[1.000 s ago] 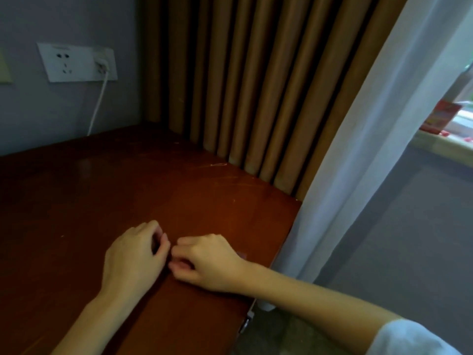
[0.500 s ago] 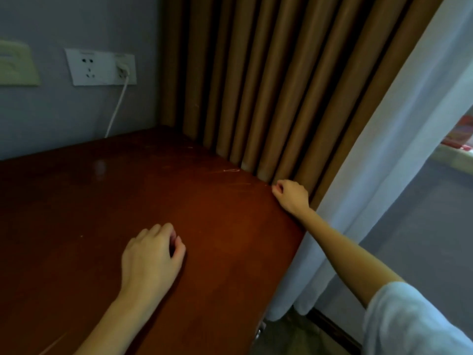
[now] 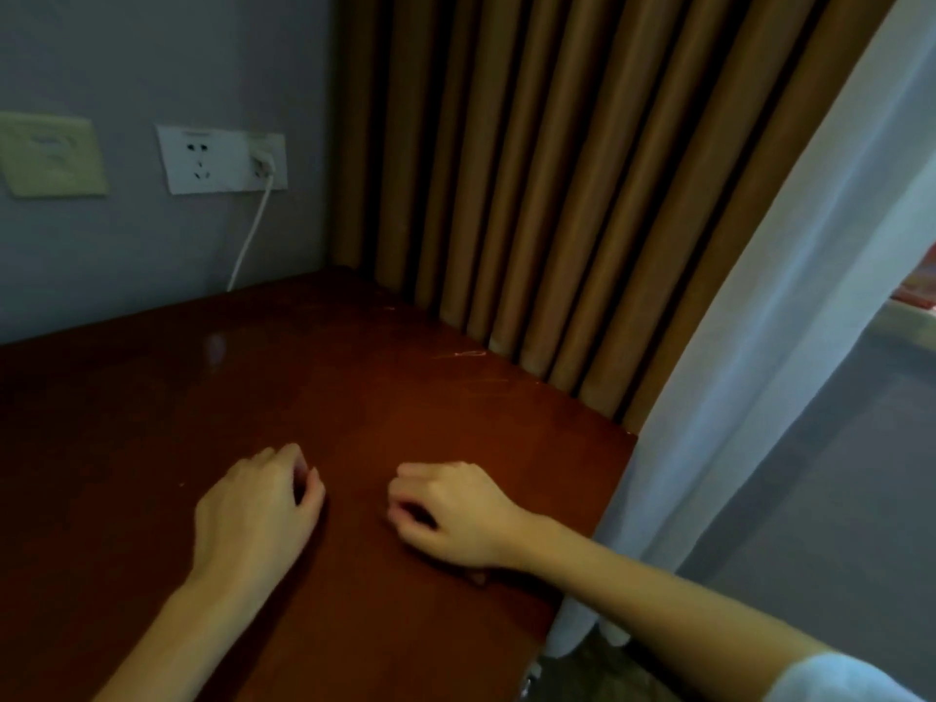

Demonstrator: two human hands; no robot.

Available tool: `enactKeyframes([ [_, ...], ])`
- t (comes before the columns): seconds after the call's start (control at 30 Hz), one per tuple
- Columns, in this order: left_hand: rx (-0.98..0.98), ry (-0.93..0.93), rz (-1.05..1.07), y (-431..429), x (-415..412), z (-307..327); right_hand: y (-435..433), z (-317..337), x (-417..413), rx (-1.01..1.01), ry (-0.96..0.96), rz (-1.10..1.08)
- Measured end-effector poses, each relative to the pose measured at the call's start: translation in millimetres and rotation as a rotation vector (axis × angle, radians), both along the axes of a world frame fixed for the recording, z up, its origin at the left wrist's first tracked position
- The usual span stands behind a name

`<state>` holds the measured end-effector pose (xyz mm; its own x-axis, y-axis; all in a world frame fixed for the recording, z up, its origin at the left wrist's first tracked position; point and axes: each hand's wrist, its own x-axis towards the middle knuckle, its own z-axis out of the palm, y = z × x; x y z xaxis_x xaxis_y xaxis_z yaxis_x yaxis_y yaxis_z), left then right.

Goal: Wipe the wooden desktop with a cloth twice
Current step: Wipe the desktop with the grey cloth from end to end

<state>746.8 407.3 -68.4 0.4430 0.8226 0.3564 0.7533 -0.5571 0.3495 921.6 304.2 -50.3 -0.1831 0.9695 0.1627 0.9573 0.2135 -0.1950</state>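
The dark red-brown wooden desktop fills the lower left of the head view. My left hand rests on it near the front, palm down, fingers curled under. My right hand lies a short way to its right, also on the wood, fingers curled in towards the palm. The two hands are apart and not touching. No cloth shows in either hand or anywhere on the desk. A small dark shape sits under my right wrist; I cannot tell what it is.
Brown pleated curtains hang along the desk's far right edge, with a white sheer curtain at the right corner. On the grey wall are a socket plate with a white cable plugged in, and a pale switch plate.
My right hand left the left hand, reached to the desk's far edge by the curtains, then came back beside the left hand. The left hand stayed put.
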Motion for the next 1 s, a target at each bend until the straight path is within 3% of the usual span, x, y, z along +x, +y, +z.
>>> enactKeyframes([
  [0.17,0.042,-0.018,0.021,41.0,2.4,-3.4,56.4,-9.6,96.8,0.051,-0.128,-0.295],
  [0.3,0.055,-0.021,0.015,46.4,5.1,-5.9,102.1,-13.3,182.0,0.022,0.004,-0.613],
  [0.4,0.077,-0.023,0.011,47.2,4.9,-5.9,120.0,-16.1,196.8,0.041,0.067,-0.741],
  [0.5,0.082,-0.022,0.007,47.2,7.0,-7.2,124.9,-12.3,160.5,0.020,0.004,-0.662],
  [0.7,0.061,-0.056,0.075,50.4,5.4,-8.4,98.9,-13.4,-14.6,0.016,0.002,0.091],
  [0.77,0.051,-0.072,0.116,53.7,3.1,-8.3,92.6,-8.6,-36.8,-0.019,0.048,0.219],
  [0.87,0.054,-0.084,0.147,56.0,1.9,-8.5,111.9,-10.0,-6.9,-0.015,0.040,0.153],
  [1.0,0.055,-0.095,0.129,56.2,3.7,-9.8,159.9,-10.7,103.6,0.012,0.056,-0.324],
])
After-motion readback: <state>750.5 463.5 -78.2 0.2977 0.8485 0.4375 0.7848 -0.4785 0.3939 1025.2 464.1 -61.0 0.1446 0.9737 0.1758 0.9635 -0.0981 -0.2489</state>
